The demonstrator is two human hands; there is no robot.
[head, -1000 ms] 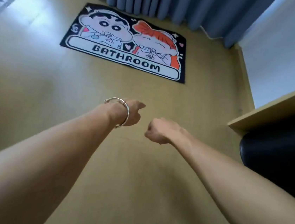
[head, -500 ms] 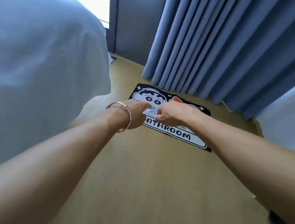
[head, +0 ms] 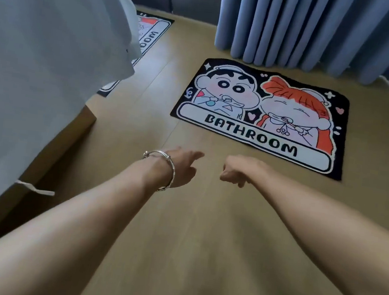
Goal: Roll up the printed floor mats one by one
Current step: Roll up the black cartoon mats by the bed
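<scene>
Hovering short of the flat printed mat (head: 260, 116).
Left hand (head: 181, 167) relaxed, empty; right hand (head: 239, 172) with fingers clenched, empty.

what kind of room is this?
Probably a bedroom, despite the BATHROOM mat: a bed under a pale sheet at left, floor-length blue curtains behind it, and a wood-look floor.

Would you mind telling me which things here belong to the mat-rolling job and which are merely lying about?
Job: near printed mat, lying flat; second printed mat, partly hidden by the bed cover; left hand and right hand, both empty.
Just about: bed cover; blue curtain; bracelet on the left wrist; wooden floor.
</scene>
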